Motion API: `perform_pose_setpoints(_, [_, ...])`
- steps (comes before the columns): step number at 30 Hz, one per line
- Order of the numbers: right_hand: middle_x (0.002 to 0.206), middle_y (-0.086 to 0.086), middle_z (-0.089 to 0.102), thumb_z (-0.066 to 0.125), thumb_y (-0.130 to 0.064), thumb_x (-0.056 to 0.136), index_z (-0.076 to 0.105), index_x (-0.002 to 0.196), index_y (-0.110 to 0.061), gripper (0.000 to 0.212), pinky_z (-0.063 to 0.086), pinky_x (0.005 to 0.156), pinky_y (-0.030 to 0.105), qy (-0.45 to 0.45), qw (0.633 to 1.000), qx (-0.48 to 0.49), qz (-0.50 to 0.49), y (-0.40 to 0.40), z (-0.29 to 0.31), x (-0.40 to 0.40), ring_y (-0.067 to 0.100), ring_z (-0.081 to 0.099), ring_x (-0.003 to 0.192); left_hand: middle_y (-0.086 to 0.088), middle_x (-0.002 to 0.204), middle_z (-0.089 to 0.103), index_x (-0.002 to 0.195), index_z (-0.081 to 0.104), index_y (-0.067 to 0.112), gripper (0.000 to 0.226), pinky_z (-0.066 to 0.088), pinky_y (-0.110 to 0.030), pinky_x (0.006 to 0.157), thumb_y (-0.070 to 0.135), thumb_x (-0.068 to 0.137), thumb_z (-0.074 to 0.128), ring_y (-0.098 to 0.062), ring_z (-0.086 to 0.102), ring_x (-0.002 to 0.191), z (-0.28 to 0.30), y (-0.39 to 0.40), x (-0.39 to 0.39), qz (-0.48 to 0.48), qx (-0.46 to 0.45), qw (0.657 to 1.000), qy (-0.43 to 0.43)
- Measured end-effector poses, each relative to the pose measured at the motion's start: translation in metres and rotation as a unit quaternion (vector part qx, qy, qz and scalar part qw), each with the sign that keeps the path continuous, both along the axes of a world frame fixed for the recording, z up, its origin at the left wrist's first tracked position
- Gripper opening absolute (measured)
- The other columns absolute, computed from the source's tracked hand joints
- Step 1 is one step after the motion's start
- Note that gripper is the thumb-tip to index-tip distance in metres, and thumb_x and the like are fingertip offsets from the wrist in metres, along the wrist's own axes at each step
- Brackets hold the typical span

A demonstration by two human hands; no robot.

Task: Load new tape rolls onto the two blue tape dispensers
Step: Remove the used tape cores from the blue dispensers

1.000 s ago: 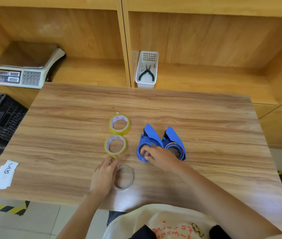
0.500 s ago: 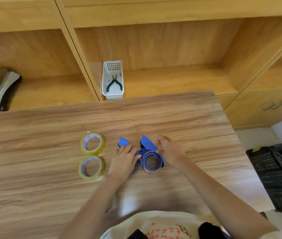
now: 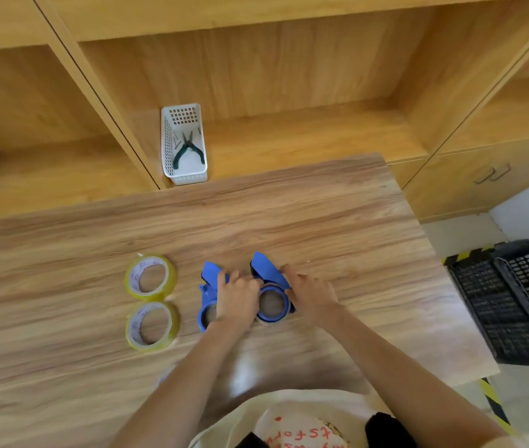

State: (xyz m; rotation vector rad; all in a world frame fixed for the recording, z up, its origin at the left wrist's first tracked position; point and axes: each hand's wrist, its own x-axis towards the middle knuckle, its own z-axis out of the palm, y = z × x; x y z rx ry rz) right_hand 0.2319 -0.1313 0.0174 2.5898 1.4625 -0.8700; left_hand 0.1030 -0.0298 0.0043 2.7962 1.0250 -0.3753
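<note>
Two blue tape dispensers lie side by side on the wooden table (image 3: pixel 321 221). My left hand (image 3: pixel 236 299) rests over the left dispenser (image 3: pixel 209 286) and touches the right dispenser (image 3: pixel 271 286), whose round hub holds a brownish core. My right hand (image 3: pixel 310 292) grips the right dispenser from its right side. Two yellow tape rolls lie flat to the left: the far roll (image 3: pixel 150 277) and the near roll (image 3: pixel 152 326). A pale empty tape ring (image 3: pixel 164 375) peeks out beside my left forearm, mostly hidden.
A white basket (image 3: pixel 183 147) with green-handled pliers (image 3: pixel 188 152) stands on the shelf behind the table. A black crate (image 3: pixel 515 299) sits on the floor at the right. Wooden shelving and a cabinet run along the back.
My left hand has left the empty ring near the table's front and moved onto the dispensers. My right hand has shifted to the right dispenser's right side. The view has swung right.
</note>
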Motion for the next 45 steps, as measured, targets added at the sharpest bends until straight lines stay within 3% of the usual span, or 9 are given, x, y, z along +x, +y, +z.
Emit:
perform_pose_setpoints(4, [0.123,0.004,0.065,0.046,-0.023,0.102,0.024,0.146,-0.033,0.050,0.042,0.065,0.037,-0.028,1.000,0.004,-0.006,-0.006,0.001,0.009,0.034,0.068,0.099,0.007,0.088,0.068,0.099,0.069,0.033,0.020,0.020,-0.039,0.085,0.021,0.089,0.058,-0.019,0.050,0.100,0.005,0.001,0.008,-0.014,0.017,1.000,0.003])
perform_pose_setpoints(8, [0.125,0.005,0.065,0.043,-0.027,0.103,0.027,0.143,-0.032,0.043,0.045,0.071,0.039,-0.025,0.999,0.014,-0.031,-0.014,0.003,0.023,0.034,0.067,0.103,0.005,0.086,0.068,0.103,0.069,0.035,0.022,0.022,-0.038,0.087,0.028,0.096,0.049,-0.020,0.049,0.101,0.005,0.000,0.012,-0.025,0.008,1.000,-0.015])
perform_pose_setpoints(16, [0.119,-0.002,0.053,0.054,-0.017,0.096,0.041,0.127,-0.023,0.034,0.046,0.064,0.037,-0.007,0.990,0.132,-0.050,-0.017,0.010,0.008,0.026,0.061,0.104,0.005,0.084,0.068,0.096,0.071,0.028,0.021,0.020,-0.037,0.083,0.028,0.094,0.050,-0.019,0.051,0.099,0.009,-0.004,0.014,-0.013,0.009,0.999,-0.029])
perform_pose_setpoints(21, [0.119,0.000,0.063,0.050,-0.038,0.099,0.057,0.120,-0.021,0.028,0.049,0.080,0.038,-0.026,0.996,0.072,-0.039,-0.020,0.011,0.001,0.023,0.056,0.116,0.005,0.077,0.070,0.096,0.072,0.030,0.021,0.018,-0.036,0.082,0.025,0.092,0.052,-0.018,0.052,0.101,0.016,-0.007,0.015,0.000,0.021,0.998,-0.063])
perform_pose_setpoints(27, [0.107,0.007,0.071,0.043,-0.039,0.101,0.058,0.119,-0.024,0.028,0.043,0.071,0.035,-0.074,0.992,0.091,-0.034,-0.026,0.024,-0.002,0.032,0.067,0.100,0.005,0.076,0.070,0.087,0.073,0.029,0.018,0.022,-0.037,0.084,0.029,0.090,0.055,-0.019,0.054,0.094,0.029,-0.011,0.006,0.006,0.031,0.992,-0.125])
perform_pose_setpoints(32, [0.098,0.006,0.073,0.046,-0.038,0.097,0.061,0.110,-0.025,0.023,0.045,0.068,0.034,-0.084,0.985,0.145,-0.040,-0.015,0.041,-0.020,0.034,0.068,0.092,0.005,0.076,0.072,0.081,0.074,0.029,0.008,0.022,-0.038,0.081,0.029,0.083,0.067,-0.023,0.060,0.088,0.042,-0.005,-0.024,0.053,0.055,0.978,-0.192])
perform_pose_setpoints(36, [0.098,0.004,0.075,0.050,-0.040,0.093,0.064,0.109,-0.029,0.024,0.052,0.076,0.037,-0.054,0.982,0.180,-0.016,0.003,0.053,-0.045,0.034,0.068,0.096,0.005,0.076,0.072,0.080,0.073,0.031,0.002,0.029,-0.038,0.077,0.030,0.079,0.072,-0.023,0.062,0.087,0.053,0.003,-0.061,0.112,0.076,0.962,-0.237])
perform_pose_setpoints(45, [0.099,0.003,0.074,0.053,-0.034,0.094,0.067,0.107,-0.027,0.021,0.044,0.068,0.034,0.022,0.981,0.155,0.117,0.029,0.043,-0.130,0.030,0.067,0.098,0.007,0.090,0.073,0.087,0.074,0.031,0.022,0.042,-0.038,0.075,0.038,0.081,0.054,-0.023,0.065,0.095,0.041,-0.001,-0.182,0.184,0.011,0.954,-0.236])
